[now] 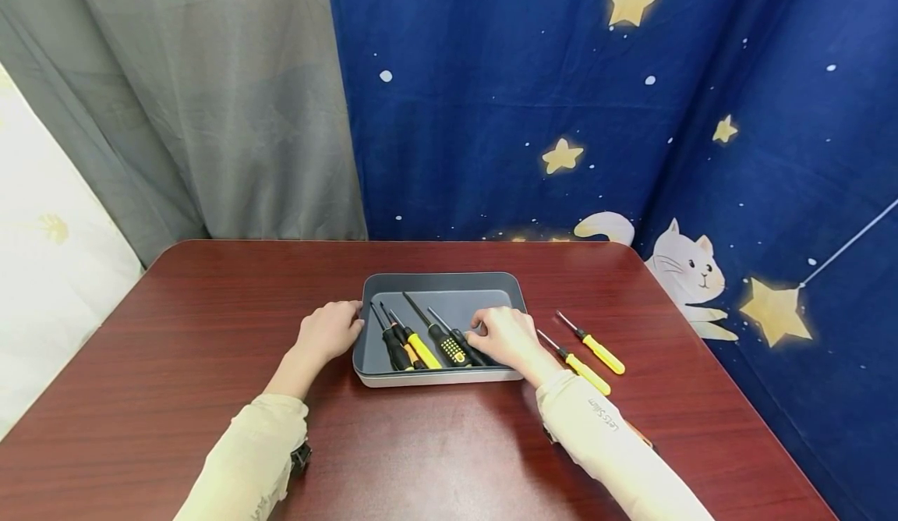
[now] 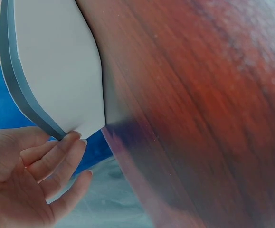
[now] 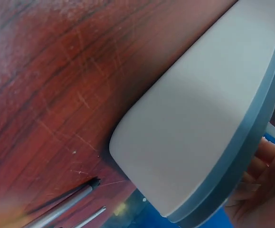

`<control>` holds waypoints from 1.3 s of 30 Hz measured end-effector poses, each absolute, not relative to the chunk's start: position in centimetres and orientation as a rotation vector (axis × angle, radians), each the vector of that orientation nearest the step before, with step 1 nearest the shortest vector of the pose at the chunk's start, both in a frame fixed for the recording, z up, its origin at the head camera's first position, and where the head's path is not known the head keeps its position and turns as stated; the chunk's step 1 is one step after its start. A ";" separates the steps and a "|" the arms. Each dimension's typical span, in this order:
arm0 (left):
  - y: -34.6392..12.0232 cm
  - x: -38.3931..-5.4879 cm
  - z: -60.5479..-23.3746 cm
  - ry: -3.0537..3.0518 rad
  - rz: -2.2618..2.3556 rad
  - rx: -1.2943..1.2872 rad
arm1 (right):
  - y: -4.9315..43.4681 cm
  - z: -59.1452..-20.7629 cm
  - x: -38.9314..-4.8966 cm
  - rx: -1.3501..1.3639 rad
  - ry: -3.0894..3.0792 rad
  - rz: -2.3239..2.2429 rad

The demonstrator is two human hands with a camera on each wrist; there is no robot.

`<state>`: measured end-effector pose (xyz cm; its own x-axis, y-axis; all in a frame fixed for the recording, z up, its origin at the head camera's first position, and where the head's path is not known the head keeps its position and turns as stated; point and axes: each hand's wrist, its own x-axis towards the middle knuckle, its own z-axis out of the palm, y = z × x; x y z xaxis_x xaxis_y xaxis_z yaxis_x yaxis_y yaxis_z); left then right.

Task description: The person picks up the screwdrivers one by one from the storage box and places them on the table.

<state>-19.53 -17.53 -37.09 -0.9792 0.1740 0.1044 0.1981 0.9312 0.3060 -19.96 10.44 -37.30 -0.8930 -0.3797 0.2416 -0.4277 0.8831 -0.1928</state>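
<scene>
A shallow box (image 1: 442, 378), pale outside and grey-blue inside, holds several screwdrivers lying side by side. My left hand (image 1: 330, 327) pinches the box's left rim, fingertips on its pale outer wall (image 2: 56, 61) in the left wrist view. Inside the box, at its right end, my right hand (image 1: 507, 337) reaches down with bent fingers beside a black-handled screwdriver (image 1: 459, 339). I cannot tell whether those fingers grip anything; the palm hides part of the dark handles beneath. Left of it lie a black screwdriver with yellow dots (image 1: 449, 347) and a yellow screwdriver (image 1: 424, 349).
Two yellow-handled screwdrivers (image 1: 605, 356) (image 1: 588, 374) lie on the brown table (image 1: 231, 303) right of the box. An orange-ended piece (image 1: 640, 434) shows partly from under the right sleeve. Grey and blue curtains (image 1: 477, 115) hang behind the table's far edge.
</scene>
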 end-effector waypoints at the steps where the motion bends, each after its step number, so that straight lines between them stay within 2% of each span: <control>1: -17.5 -19.5 -37.1 -3.012 -0.489 -0.290 | 10.4 -37.3 -20.0 0.618 -2.860 0.358; 39: -17.5 -19.4 -37.1 -3.004 -0.484 -0.288 | 9.5 -37.8 -20.3 0.653 -2.948 0.234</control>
